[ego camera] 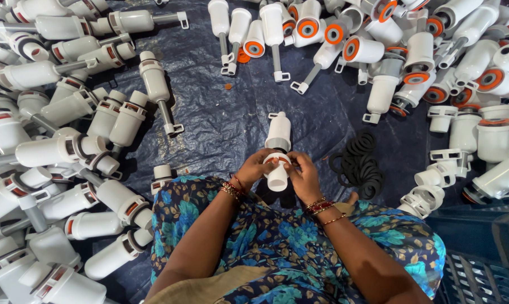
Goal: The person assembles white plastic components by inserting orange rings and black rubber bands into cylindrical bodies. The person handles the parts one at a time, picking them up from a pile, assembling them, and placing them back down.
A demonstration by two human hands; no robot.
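Note:
Both my hands hold one white plastic valve body [278,135] upright in front of my lap, over a dark blue tarp [220,124]. My left hand [256,166] grips its left side at the orange-ringed collar. My right hand [303,172] grips the right side, fingers curled on the same collar. The lower white cup end [278,179] pokes out below my fingers. Bangles sit on both wrists.
A heap of black rubber rings [360,164] lies just right of my hands. Many white valve parts with grey stems fill the left side [68,152]. More with orange seals pile at the top right [412,50]. A dark plastic crate [479,264] sits bottom right.

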